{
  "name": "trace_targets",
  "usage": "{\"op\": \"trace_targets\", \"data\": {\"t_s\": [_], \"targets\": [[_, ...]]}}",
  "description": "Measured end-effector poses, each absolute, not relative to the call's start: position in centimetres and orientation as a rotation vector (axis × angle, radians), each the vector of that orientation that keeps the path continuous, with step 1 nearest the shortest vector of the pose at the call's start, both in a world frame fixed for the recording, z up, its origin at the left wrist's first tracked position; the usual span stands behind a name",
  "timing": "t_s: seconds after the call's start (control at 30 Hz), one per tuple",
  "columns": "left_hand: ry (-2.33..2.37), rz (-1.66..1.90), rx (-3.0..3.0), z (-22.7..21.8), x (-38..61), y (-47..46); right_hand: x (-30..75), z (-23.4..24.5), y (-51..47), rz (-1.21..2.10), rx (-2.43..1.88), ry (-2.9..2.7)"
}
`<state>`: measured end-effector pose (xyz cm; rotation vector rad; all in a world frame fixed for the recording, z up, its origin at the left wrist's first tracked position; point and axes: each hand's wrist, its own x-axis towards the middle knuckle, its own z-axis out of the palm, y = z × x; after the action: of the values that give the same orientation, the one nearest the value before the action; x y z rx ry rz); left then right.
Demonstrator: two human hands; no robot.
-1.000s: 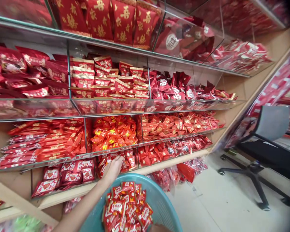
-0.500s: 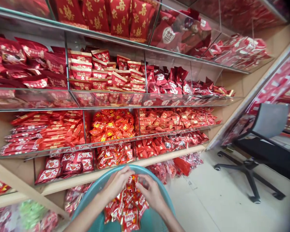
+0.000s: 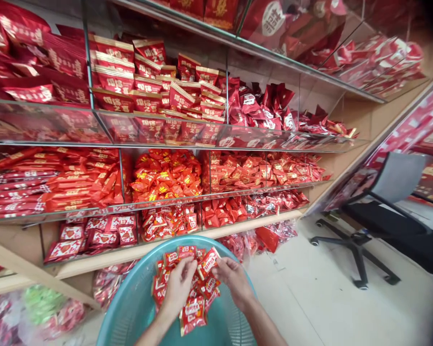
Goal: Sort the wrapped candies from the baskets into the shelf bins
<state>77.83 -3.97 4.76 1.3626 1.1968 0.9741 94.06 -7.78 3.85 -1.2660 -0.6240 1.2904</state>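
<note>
My right hand (image 3: 235,282) pinches one small red candy packet (image 3: 208,263) with white lettering at its edge, above the basket. To its left, my left hand (image 3: 180,284) is closed with fingers curled over more red packets (image 3: 193,312); whatever its fingertips hold, if anything, is hidden. The packets lie in a loose pile inside a round teal plastic basket (image 3: 110,307) with slotted sides. Both hands are inside the basket's rim, a short gap between them.
Glass-fronted wooden shelves (image 3: 159,146) rise behind the basket, their compartments filled with red packets. Plastic bags (image 3: 238,245) of red goods lie under the lowest shelf. At the right, a black and grey wheeled chair (image 3: 382,221) stands on the tiled floor (image 3: 299,283).
My hands have moved apart over the pile, and my right hand now has a packet raised in its fingers. My left hand has shifted lower. The camera view has moved slightly.
</note>
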Motion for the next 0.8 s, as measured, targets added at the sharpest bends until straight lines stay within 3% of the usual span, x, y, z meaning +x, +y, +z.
{"op": "trace_targets", "data": {"t_s": [0.17,0.5,0.8], "targets": [[1.103,0.722,1.086,3.2,79.1,-6.2,94.3,2.3,-8.4,1.437,-1.223,-0.449],[1.108,0.488,0.737,0.1,79.3,-8.5,94.0,-0.3,-9.7,1.479,-1.612,-0.448],[1.161,0.467,0.787,-1.7,79.9,-7.9,94.6,-2.9,-9.9,1.142,-2.082,-1.025]]}}
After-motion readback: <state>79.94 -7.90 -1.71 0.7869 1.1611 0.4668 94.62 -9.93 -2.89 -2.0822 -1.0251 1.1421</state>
